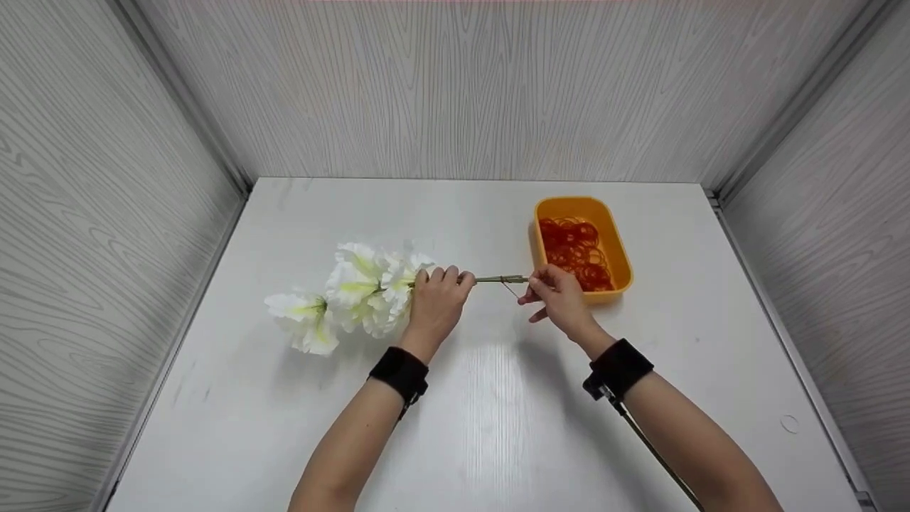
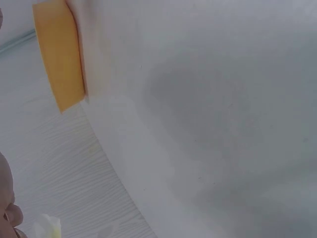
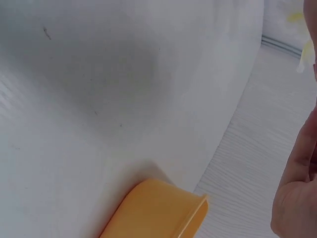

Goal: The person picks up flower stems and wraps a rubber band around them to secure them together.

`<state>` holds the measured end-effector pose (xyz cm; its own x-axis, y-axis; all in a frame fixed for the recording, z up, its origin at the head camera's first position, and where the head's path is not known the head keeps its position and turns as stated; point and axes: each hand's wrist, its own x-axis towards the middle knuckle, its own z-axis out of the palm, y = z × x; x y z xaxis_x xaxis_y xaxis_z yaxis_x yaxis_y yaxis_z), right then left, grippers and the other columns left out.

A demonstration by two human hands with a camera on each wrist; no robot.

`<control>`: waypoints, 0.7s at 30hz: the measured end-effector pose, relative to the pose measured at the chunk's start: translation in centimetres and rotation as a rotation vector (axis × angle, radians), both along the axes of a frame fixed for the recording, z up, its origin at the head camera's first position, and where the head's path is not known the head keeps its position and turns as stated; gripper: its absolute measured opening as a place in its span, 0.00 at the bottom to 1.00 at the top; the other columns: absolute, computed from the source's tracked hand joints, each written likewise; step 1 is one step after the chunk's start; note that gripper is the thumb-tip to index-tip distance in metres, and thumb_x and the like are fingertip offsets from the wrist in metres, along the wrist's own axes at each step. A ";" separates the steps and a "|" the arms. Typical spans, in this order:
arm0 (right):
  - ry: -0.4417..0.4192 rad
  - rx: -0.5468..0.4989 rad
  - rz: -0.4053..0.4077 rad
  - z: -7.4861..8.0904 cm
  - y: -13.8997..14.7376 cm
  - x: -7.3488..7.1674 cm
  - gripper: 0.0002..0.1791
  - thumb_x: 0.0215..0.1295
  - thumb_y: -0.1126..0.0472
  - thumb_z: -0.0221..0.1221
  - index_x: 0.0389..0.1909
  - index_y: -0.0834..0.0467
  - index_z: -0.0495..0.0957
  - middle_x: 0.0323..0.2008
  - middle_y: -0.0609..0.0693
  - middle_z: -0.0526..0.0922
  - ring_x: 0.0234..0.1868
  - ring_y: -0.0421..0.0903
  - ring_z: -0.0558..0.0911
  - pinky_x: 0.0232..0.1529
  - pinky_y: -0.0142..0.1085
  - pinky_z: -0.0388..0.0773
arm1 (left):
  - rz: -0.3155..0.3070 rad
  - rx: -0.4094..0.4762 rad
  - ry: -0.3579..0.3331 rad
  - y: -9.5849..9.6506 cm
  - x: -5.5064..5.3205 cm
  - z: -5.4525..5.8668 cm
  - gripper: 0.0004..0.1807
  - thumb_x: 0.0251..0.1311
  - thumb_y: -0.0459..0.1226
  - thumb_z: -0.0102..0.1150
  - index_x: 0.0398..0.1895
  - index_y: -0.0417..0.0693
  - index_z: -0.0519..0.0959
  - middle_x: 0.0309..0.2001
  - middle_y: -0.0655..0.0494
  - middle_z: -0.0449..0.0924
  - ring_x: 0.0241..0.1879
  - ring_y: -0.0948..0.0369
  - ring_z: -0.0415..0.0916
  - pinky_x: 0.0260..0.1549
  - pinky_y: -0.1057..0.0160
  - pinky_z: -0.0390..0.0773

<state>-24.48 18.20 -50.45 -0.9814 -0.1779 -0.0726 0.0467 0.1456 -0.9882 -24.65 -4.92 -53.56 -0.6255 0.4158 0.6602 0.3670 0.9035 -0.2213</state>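
Note:
White artificial flowers (image 1: 359,288) with yellow-green centres are held sideways above the table, blooms to the left. My left hand (image 1: 437,295) grips their bundled stems (image 1: 490,279) just right of the blooms. At the stem ends, my right hand (image 1: 561,299) pinches a thin rubber band (image 1: 512,290), which loops round the stems and is stretched toward the fingers. In the right wrist view part of the right hand (image 3: 297,188) shows at the edge. Only a bit of the left hand (image 2: 7,198) appears in the left wrist view; its grip is hidden there.
A yellow-orange tub (image 1: 618,256) holding many red rubber bands (image 1: 576,252) stands just behind the right hand. One loose band (image 1: 789,424) lies on the white table (image 1: 469,441) at the right. Wood-grain panels (image 1: 441,85) enclose the back and both sides.

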 end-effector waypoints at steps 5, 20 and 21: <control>0.191 0.203 0.053 -0.4 -1.5 1.0 0.02 0.70 0.69 0.56 0.39 0.65 0.77 0.37 0.58 0.81 0.41 0.51 0.83 0.28 0.40 0.83 | 0.051 -0.020 -0.046 1.0 0.2 0.3 0.10 0.70 0.42 0.51 0.33 0.49 0.78 0.26 0.53 0.77 0.21 0.55 0.75 0.21 0.59 0.67; 0.815 0.540 0.162 -1.4 -2.1 1.8 0.06 0.60 0.72 0.65 0.33 0.61 0.78 0.44 0.54 0.80 0.54 0.49 0.79 0.57 0.40 0.73 | 0.091 0.141 -0.133 2.1 0.4 0.6 0.13 0.69 0.45 0.51 0.33 0.47 0.78 0.22 0.50 0.77 0.16 0.52 0.75 0.14 0.55 0.71; 0.823 0.537 0.172 -1.4 -2.1 1.9 0.05 0.61 0.72 0.64 0.34 0.61 0.78 0.43 0.54 0.81 0.52 0.49 0.80 0.55 0.40 0.74 | 0.094 0.146 -0.139 2.1 0.4 0.5 0.13 0.69 0.45 0.51 0.33 0.47 0.78 0.22 0.50 0.76 0.16 0.51 0.74 0.13 0.55 0.71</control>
<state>-22.56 16.12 -51.86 -0.7263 -0.4650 0.5063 -0.6867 0.5231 -0.5047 -24.23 -2.81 -53.02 -0.7459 0.2576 0.6143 0.2977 0.9539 -0.0385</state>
